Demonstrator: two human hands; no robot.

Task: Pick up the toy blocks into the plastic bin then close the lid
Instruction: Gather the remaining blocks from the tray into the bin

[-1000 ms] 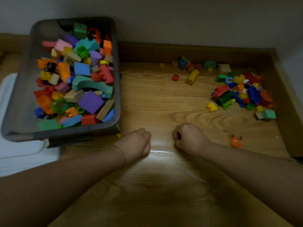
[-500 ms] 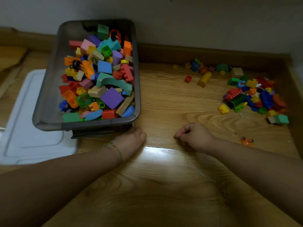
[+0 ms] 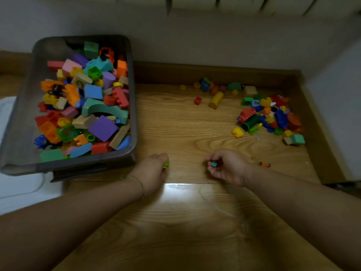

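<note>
At lower centre, the left hand (image 3: pixel 154 171) pinches a green piece (image 3: pixel 166 165), the right hand (image 3: pixel 228 166) a teal piece (image 3: pixel 214 164), both likely light, rigid, fingertip-sized.

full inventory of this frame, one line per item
bin: one, grey, left, by the wall, lid off
blocks in bin: many, mixed colours, heaped
lid: one, white, on the floor left of bin
loose blocks: many, mixed colours, piled far right
cylinder: one, yellow, back centre
orange piece: one, floor right of right hand
floor: wood
left hand: holds green piece, by bin corner
right hand: holds teal piece, centre
</note>
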